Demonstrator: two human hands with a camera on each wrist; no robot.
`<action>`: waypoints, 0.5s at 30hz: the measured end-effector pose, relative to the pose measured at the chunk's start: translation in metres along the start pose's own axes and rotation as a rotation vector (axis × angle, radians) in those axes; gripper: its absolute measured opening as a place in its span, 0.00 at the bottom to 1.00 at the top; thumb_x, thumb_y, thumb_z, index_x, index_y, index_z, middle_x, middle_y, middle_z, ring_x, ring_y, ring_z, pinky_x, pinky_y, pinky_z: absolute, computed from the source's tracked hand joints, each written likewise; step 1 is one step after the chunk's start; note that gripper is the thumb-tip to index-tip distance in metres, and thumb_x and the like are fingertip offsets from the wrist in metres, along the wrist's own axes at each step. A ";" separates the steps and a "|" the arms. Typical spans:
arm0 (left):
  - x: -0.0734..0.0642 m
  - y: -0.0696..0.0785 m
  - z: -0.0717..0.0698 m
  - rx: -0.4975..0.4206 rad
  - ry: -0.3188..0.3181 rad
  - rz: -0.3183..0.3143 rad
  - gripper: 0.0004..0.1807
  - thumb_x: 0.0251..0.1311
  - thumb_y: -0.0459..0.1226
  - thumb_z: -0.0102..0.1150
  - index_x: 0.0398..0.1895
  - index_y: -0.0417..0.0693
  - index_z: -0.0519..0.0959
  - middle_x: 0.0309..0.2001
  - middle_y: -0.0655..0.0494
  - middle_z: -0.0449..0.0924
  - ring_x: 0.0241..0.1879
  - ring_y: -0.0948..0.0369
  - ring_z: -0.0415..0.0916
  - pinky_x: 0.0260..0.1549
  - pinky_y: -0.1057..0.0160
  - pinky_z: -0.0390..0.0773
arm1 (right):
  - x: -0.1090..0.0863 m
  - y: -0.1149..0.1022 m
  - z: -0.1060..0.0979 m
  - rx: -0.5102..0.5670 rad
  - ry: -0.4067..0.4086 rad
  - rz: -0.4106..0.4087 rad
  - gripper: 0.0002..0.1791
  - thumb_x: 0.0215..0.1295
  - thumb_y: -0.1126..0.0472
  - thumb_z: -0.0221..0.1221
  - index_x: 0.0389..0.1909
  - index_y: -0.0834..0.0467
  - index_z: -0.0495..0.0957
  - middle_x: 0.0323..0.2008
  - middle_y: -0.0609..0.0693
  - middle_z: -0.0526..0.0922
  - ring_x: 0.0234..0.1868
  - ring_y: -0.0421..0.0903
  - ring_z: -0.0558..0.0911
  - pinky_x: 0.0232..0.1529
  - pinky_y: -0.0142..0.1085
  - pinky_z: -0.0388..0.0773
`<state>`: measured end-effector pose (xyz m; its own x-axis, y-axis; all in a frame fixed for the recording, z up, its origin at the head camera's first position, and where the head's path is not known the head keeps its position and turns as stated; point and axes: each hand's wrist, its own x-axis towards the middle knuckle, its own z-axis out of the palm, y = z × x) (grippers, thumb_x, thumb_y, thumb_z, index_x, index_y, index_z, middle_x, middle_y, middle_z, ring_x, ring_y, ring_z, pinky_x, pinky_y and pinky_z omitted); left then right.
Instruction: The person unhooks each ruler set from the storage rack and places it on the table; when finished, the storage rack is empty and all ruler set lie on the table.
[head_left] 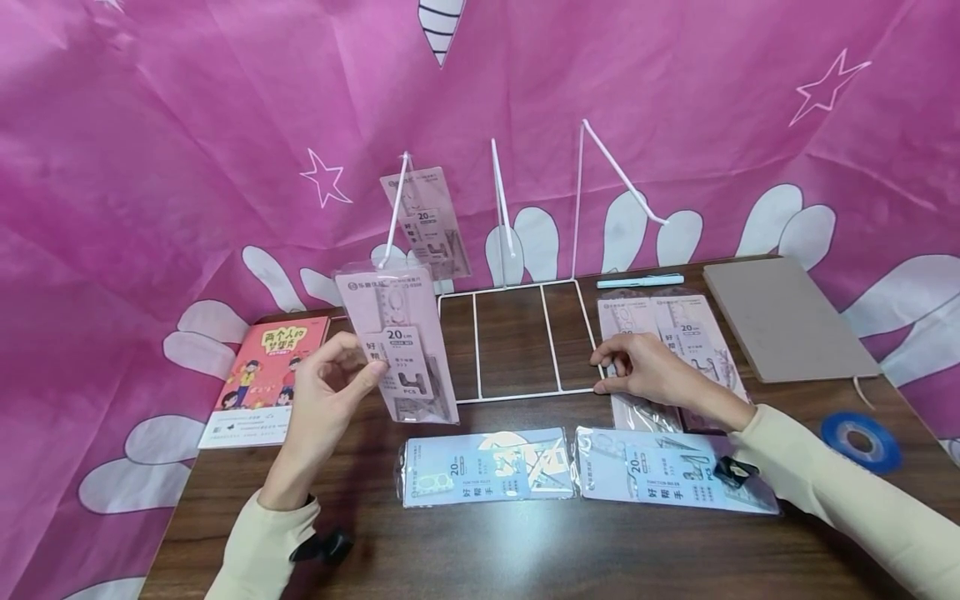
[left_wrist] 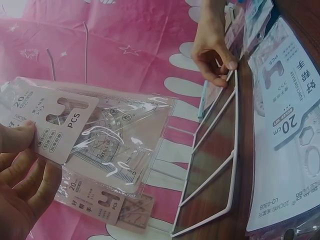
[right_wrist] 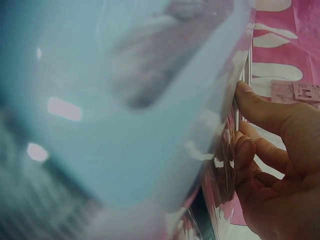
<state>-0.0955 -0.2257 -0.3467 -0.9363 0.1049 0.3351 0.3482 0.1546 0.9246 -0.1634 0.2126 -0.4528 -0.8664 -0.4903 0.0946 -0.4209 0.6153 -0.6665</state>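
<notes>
A pink ruler set in a clear sleeve (head_left: 416, 367) is pinched at its left edge between the thumb and fingers of my left hand (head_left: 326, 396). Its top overlaps the front end of the left prong on a white wire display rack (head_left: 517, 397). Farther back on that prong hangs a second pink ruler set (head_left: 431, 225). My right hand (head_left: 648, 367) grips the rack's front right corner, thumb and fingers on the wire, as the left wrist view also shows. Blue ruler sets (head_left: 483, 467) lie in front of the rack. Pink ruler sets (head_left: 701, 342) lie partly under my right forearm.
A red book (head_left: 258, 375) lies at the left. At the right are a grey-brown notebook (head_left: 791, 325) and a roll of blue tape (head_left: 831, 436). A light blue pen (head_left: 640, 282) lies behind the pink sets. A pink patterned cloth (head_left: 225, 100) hangs behind the table.
</notes>
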 end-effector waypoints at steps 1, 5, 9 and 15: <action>0.000 0.000 0.000 -0.002 -0.001 -0.001 0.08 0.66 0.23 0.65 0.45 0.38 0.82 0.39 0.56 0.88 0.38 0.63 0.84 0.35 0.68 0.80 | 0.000 0.000 0.000 -0.004 0.003 -0.004 0.19 0.52 0.60 0.81 0.43 0.60 0.88 0.23 0.40 0.78 0.24 0.37 0.74 0.31 0.32 0.76; -0.003 0.000 0.001 -0.006 -0.003 0.002 0.08 0.65 0.22 0.64 0.44 0.37 0.82 0.38 0.56 0.88 0.38 0.63 0.84 0.35 0.68 0.80 | 0.000 0.000 -0.001 -0.010 0.005 -0.002 0.19 0.52 0.59 0.81 0.43 0.60 0.88 0.24 0.40 0.78 0.24 0.38 0.74 0.31 0.32 0.75; -0.006 0.002 0.002 -0.006 -0.005 0.008 0.09 0.64 0.21 0.64 0.44 0.37 0.82 0.38 0.56 0.88 0.38 0.63 0.84 0.35 0.69 0.81 | 0.000 0.000 -0.001 0.001 -0.004 0.008 0.19 0.52 0.59 0.81 0.44 0.60 0.88 0.23 0.41 0.78 0.25 0.38 0.74 0.31 0.32 0.76; -0.009 0.002 -0.003 -0.003 0.006 0.011 0.08 0.64 0.22 0.65 0.43 0.36 0.82 0.38 0.55 0.88 0.38 0.62 0.85 0.37 0.68 0.81 | 0.000 -0.001 -0.001 0.014 -0.010 0.013 0.19 0.53 0.60 0.80 0.44 0.61 0.87 0.23 0.41 0.78 0.25 0.38 0.75 0.31 0.32 0.76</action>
<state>-0.0863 -0.2296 -0.3475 -0.9327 0.1003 0.3463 0.3583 0.1508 0.9213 -0.1636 0.2129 -0.4514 -0.8690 -0.4885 0.0782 -0.4057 0.6131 -0.6779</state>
